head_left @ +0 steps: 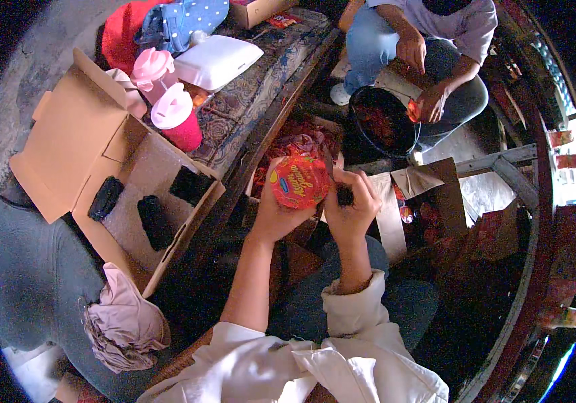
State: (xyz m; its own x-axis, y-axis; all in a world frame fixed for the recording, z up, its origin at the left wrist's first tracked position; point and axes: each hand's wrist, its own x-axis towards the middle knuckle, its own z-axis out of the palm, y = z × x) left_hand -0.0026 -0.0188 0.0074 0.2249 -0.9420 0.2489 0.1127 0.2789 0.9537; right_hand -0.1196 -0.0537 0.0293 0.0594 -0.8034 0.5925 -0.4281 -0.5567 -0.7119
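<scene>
In front of us, our left hand holds a round red printed piece; our right hand is at its edge, its grip unclear. This piece seems unfinished. Red material fills a black bucket, so more probably remains.

The left hand is partly hidden from me behind the round red printed pack. I can't tell what the small dark patch by the right hand is. The top edge cuts off the brown cardboard carton and the pale-shirted co-worker; the round black bucket's contents are too dim.
</scene>
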